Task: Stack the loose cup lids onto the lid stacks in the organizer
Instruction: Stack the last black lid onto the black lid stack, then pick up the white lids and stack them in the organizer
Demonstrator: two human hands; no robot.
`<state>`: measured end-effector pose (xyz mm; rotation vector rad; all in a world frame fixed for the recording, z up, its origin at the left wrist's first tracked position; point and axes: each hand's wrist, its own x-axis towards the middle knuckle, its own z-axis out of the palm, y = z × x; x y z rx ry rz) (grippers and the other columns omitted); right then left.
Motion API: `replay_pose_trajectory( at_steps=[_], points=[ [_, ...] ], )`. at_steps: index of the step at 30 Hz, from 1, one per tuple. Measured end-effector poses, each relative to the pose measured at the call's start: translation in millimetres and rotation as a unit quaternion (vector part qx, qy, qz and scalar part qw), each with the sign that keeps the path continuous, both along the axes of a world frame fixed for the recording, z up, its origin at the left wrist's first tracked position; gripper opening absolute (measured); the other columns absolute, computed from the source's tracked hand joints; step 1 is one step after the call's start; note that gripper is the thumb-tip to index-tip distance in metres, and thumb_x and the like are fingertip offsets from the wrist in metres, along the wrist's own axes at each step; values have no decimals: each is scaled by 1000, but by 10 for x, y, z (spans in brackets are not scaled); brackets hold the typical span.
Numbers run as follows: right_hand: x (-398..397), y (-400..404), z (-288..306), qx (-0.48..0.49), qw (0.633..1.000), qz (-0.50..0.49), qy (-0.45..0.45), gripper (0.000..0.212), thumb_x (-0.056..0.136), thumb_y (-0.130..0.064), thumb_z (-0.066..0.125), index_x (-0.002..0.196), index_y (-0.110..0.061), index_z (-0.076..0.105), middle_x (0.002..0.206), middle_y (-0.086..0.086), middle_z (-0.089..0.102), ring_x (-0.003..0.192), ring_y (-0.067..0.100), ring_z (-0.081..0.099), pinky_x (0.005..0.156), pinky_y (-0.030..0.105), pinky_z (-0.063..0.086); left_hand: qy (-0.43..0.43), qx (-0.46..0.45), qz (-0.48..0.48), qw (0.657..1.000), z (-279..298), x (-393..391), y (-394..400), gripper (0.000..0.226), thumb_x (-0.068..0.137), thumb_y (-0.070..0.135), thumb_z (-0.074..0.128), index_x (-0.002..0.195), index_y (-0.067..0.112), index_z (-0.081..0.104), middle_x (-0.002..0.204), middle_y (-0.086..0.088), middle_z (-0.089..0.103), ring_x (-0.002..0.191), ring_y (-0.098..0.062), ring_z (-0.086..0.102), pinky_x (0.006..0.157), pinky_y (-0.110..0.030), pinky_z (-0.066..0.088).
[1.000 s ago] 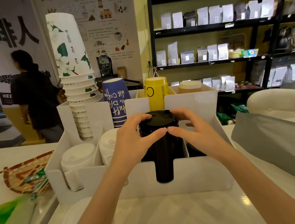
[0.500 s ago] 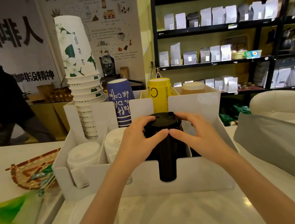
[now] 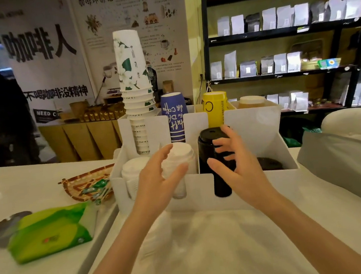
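Both hands are open and hold nothing. The left hand [image 3: 157, 182] has its fingers spread and curved in front of the stack of white plastic cup lids [image 3: 178, 159]; the right hand [image 3: 234, 166] is spread in the same way just before the tall stack of black plastic cup lids [image 3: 213, 155]. I cannot tell if any fingertip touches the black stack; it looks very near but free.

Both stacks stand upright in neighbouring front compartments of the white plastic organizer [image 3: 261, 127] on the white desk [image 3: 210, 246]. A lower stack of white ribbed lids [image 3: 134, 171] is in the compartment at the left, and a few dark lids [image 3: 268, 164] lie low in the one at the right. I see no loose lid clearly on the desk; the picture is blurred there.

Such lids are, I judge, very light, thin and a little flexible, with a smooth surface that slips easily. A loose one is best taken at the rim, with thumb and fingers on opposite sides, and pressed gently so that it does not bend or crack. The black stack is tall and narrow, so a push from the side could tilt it; one hand should steady it while the other sets a lid straight down on top.
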<state>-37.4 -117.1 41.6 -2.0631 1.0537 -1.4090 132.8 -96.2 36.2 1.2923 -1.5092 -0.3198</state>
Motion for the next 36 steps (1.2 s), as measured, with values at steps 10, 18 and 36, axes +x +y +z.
replay_pose_trajectory(
  at_steps=[10,18,36],
  points=[
    [579,514,-405,175,972,119,99,54,90,-34,43,139,-25,23,136,-5,41,120,6,39,90,10,32,-61,166,83,981,-452,526,537,85,68,53,64,138,26,24,150,0,30,133,-21,33,108,-44,33],
    [817,560,-597,291,950,101,49,43,92,-36,37,127,-14,45,137,4,48,114,14,46,92,24,30,-74,235,76,966,-690,650,661,100,50,53,77,133,21,31,142,-1,40,129,-21,38,97,-30,34],
    [936,433,-663,317,945,73,14,34,88,-34,41,111,-17,60,114,2,62,104,19,56,86,32,43,-73,211,109,969,-674,631,761,90,59,42,77,134,20,33,141,-3,45,127,-21,41,100,-35,37]
  ],
)
